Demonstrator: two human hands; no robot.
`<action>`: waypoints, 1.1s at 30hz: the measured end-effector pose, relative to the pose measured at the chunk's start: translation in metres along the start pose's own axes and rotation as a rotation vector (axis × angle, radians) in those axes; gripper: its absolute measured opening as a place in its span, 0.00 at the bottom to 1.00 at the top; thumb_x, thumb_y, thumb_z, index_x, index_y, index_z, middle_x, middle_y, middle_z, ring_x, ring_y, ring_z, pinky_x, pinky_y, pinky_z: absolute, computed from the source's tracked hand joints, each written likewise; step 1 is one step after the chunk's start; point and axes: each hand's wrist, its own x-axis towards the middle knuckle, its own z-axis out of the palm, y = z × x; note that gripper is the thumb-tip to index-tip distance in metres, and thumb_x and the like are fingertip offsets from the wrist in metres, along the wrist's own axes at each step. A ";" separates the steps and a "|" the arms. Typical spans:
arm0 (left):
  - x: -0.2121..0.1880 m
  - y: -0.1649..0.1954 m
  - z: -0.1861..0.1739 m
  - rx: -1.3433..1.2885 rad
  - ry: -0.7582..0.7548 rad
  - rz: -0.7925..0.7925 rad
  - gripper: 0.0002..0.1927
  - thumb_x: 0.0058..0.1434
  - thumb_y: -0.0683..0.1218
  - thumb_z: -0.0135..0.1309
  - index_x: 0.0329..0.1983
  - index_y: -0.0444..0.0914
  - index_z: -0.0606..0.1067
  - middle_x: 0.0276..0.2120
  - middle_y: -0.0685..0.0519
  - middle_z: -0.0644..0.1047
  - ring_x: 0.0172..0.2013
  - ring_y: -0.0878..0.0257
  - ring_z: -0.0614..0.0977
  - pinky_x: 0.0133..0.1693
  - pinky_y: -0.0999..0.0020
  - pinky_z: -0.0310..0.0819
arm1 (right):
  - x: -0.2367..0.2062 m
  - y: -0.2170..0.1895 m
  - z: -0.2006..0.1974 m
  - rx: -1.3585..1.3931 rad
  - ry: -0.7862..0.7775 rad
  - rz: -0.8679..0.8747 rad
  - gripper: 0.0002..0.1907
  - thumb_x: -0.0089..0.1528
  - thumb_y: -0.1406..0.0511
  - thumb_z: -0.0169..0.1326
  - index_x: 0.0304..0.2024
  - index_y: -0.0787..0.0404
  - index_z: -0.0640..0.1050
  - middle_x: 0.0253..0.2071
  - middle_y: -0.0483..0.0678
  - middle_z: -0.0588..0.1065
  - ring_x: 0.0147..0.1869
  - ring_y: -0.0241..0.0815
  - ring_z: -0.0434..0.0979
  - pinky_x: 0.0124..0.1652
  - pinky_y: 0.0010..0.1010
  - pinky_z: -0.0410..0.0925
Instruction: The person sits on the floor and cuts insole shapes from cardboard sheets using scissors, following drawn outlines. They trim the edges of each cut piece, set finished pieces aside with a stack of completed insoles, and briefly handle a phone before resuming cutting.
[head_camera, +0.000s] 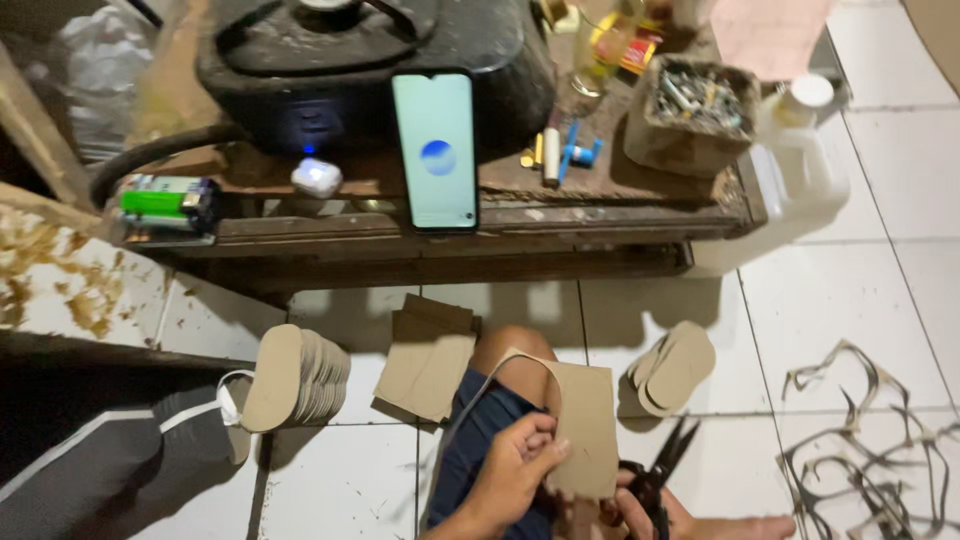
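Your left hand (515, 470) is curled around the lower left edge of a tan cardboard sheet (585, 425), thumb on its face and fingers behind, holding it upright over your knee. Just right of that sheet, your right hand (650, 510) grips the handles of black scissors (665, 465); their blades stand parted, pointing up and away from the sheet's right edge. A thin offcut strip (500, 370) curves from the sheet's top down past your left wrist.

Left of the sheet, flat cardboard pieces (428, 365) lie on the white tiles, and farther left sits a stack of cut sole shapes (300, 375). Right of it lies a smaller pile of soles (675, 365), and beyond that, tangled trimmings (870, 440).

Well above the sheet, on the low wooden bench (450, 245), a worn box (690, 115) holds a jumble of small metal bits; you cannot tell what they are. A phone (436, 150) leans against a dark machine (370, 60).

Your right hand is partly cut off by the bottom edge, so its finger grip is hard to make out.
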 end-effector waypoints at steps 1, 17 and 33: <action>-0.001 0.000 0.001 0.004 -0.021 0.018 0.12 0.67 0.40 0.56 0.51 0.30 0.74 0.38 0.52 0.81 0.38 0.70 0.82 0.41 0.75 0.77 | 0.002 -0.007 -0.010 -0.008 -0.036 0.002 0.18 0.60 0.62 0.58 0.50 0.66 0.78 0.39 0.52 0.79 0.42 0.42 0.77 0.42 0.36 0.70; 0.013 0.085 0.014 0.012 0.046 0.142 0.13 0.69 0.41 0.58 0.47 0.25 0.72 0.34 0.51 0.75 0.34 0.67 0.74 0.37 0.70 0.70 | -0.045 -0.022 0.025 0.195 -0.435 -0.319 0.15 0.66 0.70 0.45 0.48 0.72 0.78 0.37 0.59 0.80 0.44 0.51 0.84 0.48 0.42 0.73; -0.012 0.160 0.059 -0.242 -0.072 0.051 0.15 0.67 0.43 0.56 0.51 0.28 0.75 0.42 0.49 0.82 0.41 0.65 0.82 0.45 0.69 0.78 | -0.097 -0.045 0.057 -0.003 0.010 -0.039 0.20 0.62 0.59 0.57 0.35 0.74 0.82 0.17 0.51 0.75 0.14 0.36 0.70 0.16 0.23 0.59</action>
